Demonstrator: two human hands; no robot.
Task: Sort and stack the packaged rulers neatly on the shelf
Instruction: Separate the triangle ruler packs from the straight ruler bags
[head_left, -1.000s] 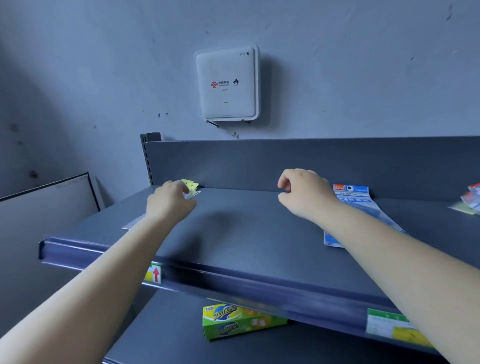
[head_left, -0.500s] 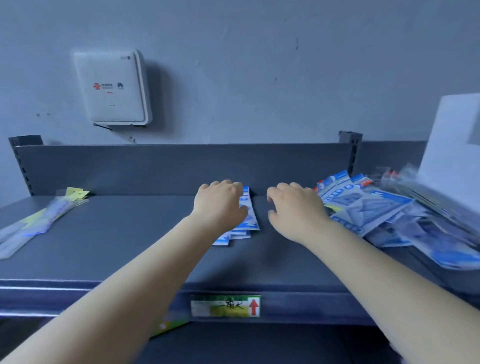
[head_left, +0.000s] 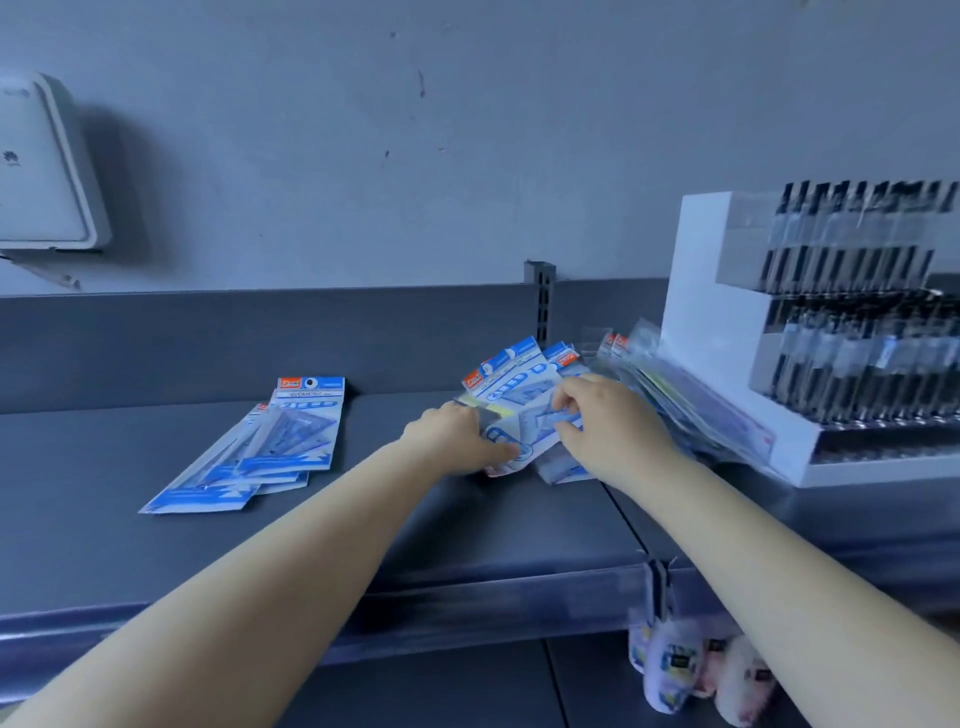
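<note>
On the smooth grey metal shelf (head_left: 415, 519), both hands grip one glossy blue-and-white ruler packet (head_left: 524, 415) near the back edge: left hand (head_left: 457, 439) fingers curl on its lower corner, right hand (head_left: 608, 426) fingertips pinch its side. A fanned flat stack (head_left: 260, 452) lies left.
</note>
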